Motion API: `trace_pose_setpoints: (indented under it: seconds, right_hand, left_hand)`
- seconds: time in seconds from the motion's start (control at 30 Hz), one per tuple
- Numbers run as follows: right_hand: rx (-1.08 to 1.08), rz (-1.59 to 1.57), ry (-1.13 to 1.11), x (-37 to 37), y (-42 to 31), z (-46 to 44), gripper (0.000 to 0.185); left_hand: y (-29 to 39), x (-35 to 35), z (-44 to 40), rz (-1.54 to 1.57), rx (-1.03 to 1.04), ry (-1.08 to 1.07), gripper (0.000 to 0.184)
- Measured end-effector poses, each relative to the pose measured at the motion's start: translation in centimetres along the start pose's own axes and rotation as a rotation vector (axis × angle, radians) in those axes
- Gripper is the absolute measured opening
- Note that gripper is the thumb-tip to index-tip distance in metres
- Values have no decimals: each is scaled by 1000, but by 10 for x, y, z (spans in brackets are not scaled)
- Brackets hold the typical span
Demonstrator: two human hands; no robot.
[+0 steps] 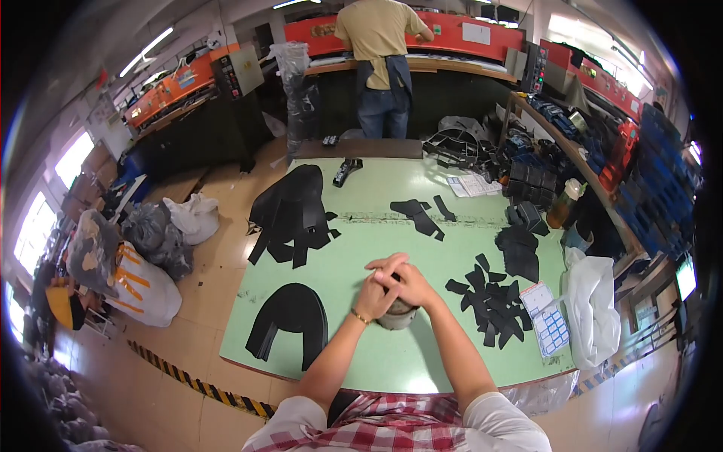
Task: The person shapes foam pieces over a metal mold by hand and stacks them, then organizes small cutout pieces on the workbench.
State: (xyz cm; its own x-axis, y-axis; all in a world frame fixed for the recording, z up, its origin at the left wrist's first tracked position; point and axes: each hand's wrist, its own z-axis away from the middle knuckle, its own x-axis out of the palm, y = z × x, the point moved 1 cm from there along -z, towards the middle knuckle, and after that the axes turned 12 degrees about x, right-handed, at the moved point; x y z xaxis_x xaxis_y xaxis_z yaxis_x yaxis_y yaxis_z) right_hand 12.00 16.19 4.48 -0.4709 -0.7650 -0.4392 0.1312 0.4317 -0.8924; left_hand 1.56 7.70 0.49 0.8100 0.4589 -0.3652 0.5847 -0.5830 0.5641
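My left hand (374, 294), with a bracelet at the wrist, and my right hand (413, 286) are clasped together above the middle of the green table (376, 343). Their fingers cross and interlace, closed on each other, with no object visible between them. Just below and behind the hands stands a round greyish thing (397, 319); the hands cover its top, so its kind and any contact cannot be made out. Left of my forearm lies a stack of black U-shaped cut pieces (290, 316). On the right, a heap of small black pieces (493, 305) is spread out.
Larger black pieces (294, 215) lie at the table's far left, and a few strips (418, 215) near its middle. Printed sheets (546, 320) and a white plastic bag (591, 305) line the right edge. Beyond, a person (380, 68) faces a red machine (467, 38).
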Motion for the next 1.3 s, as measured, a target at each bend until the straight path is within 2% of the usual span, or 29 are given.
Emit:
trace_pose_setpoints:
  seconds: [0.13, 0.4, 0.5, 0.6, 0.9, 1.0, 1.3]
  right_hand:
    - [21, -30, 45, -1, 6, -6, 50]
    - [-28, -167, 74, 6, 11, 2, 42]
    - [66, -243, 33, 5, 3, 6, 40]
    - [36, -253, 53, 9, 11, 5, 45]
    - [9, -238, 75, 10, 16, 5, 46]
    - [11, -245, 72, 10, 14, 6, 48]
    - [36, -262, 55, 9, 12, 6, 46]
  left_hand:
    - [-3, 1, -9, 24, -60, -34, 82]
    - [13, 5, 0, 7, -76, 33, 70]
    - [12, 4, 3, -6, -92, 14, 69]
    - [11, 5, 5, -36, -69, 12, 68]
    - [11, 6, 6, -45, -26, 36, 67]
    - [13, 7, 6, -48, -61, 38, 75]
    - [14, 6, 5, -22, -76, 32, 76]
